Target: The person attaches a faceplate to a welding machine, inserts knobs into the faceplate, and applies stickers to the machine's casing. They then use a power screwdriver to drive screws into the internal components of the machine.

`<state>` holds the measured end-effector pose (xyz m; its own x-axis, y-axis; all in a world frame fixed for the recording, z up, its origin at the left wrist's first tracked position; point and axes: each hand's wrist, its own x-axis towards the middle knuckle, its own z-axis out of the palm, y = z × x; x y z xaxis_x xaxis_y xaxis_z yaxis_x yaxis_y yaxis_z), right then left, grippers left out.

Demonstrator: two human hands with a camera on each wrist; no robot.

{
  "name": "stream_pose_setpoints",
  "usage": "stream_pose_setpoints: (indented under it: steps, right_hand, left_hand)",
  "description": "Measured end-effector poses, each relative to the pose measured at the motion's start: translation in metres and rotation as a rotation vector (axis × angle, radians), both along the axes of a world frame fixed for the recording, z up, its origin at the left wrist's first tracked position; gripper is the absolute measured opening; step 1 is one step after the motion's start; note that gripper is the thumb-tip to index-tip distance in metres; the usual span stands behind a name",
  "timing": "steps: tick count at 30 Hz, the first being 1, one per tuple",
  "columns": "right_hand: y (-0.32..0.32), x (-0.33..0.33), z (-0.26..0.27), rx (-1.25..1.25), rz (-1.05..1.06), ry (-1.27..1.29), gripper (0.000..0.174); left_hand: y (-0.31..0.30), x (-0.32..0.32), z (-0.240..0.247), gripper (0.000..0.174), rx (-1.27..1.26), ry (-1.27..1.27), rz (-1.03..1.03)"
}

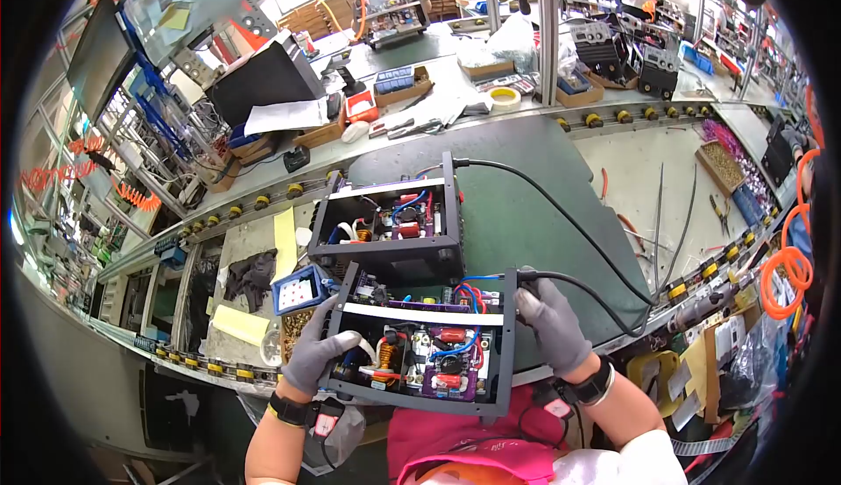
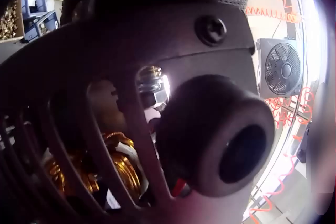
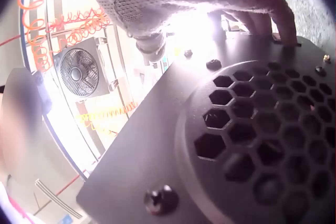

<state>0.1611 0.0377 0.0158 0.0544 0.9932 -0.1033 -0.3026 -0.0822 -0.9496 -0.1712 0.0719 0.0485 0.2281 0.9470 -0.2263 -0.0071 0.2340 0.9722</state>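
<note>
An open-topped black metal case (image 1: 507, 345), with purple circuit boards, red and blue wires and a copper coil inside, is held between my two gloved hands. My left hand (image 1: 314, 355) grips its left end, thumb over the top edge. At the right end my right hand (image 1: 554, 327) holds the panel near a black cable (image 1: 583, 285). The right wrist view shows fingers over the edge of a honeycomb-vented panel (image 3: 131, 161). A slotted panel (image 2: 126, 40) with a round black foot (image 2: 215, 134) fills the left wrist view.
A second, similar black case (image 1: 412, 268) stands just beyond, with its own cable (image 1: 561, 209) curving right across the green work surface (image 1: 517, 156). To the left are a blue bin (image 1: 298, 292) and yellow papers (image 1: 240, 325). Roller rails (image 1: 263, 202) edge the bench. Pliers (image 1: 720, 213) lie right.
</note>
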Motion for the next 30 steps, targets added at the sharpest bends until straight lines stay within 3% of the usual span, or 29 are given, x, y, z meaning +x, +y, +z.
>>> stream_pose_setpoints:
  steps: [3,8,13,15,16,17,18,19,20,21,23,26,29,30]
  right_hand:
    - [0.008,-0.011,0.004,-0.005,-0.068,-0.004,0.041]
    - [-0.010,0.002,0.021,0.117,-0.118,-0.124,0.065]
    - [-0.024,0.017,0.048,0.456,-0.051,-0.110,0.066]
    - [-0.024,0.017,0.052,0.538,-0.198,-0.171,0.065]
    - [-0.022,0.021,0.049,0.547,-0.222,-0.172,0.063]
    - [-0.021,0.028,0.049,0.489,-0.243,-0.193,0.059]
    - [-0.020,0.039,0.044,0.398,-0.233,-0.123,0.054]
    - [-0.018,0.039,0.045,0.395,-0.297,-0.334,0.051]
    - [-0.020,0.043,0.043,0.433,-0.253,-0.233,0.051]
    - [-0.017,0.043,0.040,0.401,-0.277,-0.376,0.054]
    - [-0.022,0.050,0.025,0.428,-0.270,-0.240,0.061]
    - [-0.036,0.031,0.015,0.384,-0.473,-0.284,0.066]
    - [-0.061,0.036,-0.022,0.491,-0.642,-0.517,0.058]
    - [-0.067,0.031,-0.032,0.424,-0.705,-0.452,0.055]
  left_hand:
    - [-0.011,0.002,-0.002,0.068,0.043,-0.062,-0.022]
    - [-0.055,0.021,-0.011,0.069,0.375,0.050,0.062]
    - [-0.074,0.038,-0.027,0.066,0.668,0.234,0.152]
    - [-0.065,0.048,-0.024,0.065,0.758,0.348,0.113]
    - [-0.061,0.055,-0.034,0.069,0.692,0.259,0.080]
    - [-0.062,0.063,-0.030,0.069,0.781,0.402,0.080]
    - [-0.062,0.073,-0.016,0.070,0.797,0.386,0.024]
    - [-0.060,0.078,-0.027,0.070,0.978,0.506,0.089]
    - [-0.055,0.082,-0.035,0.070,1.032,0.451,0.125]
    - [-0.059,0.087,-0.033,0.071,0.940,0.379,0.115]
    - [-0.060,0.085,-0.036,0.073,0.986,0.386,0.127]
    - [-0.071,0.085,-0.056,0.072,1.077,0.344,0.143]
    - [-0.086,0.079,-0.086,0.070,1.211,0.330,0.124]
    - [-0.089,0.078,-0.097,0.069,1.265,0.334,0.131]
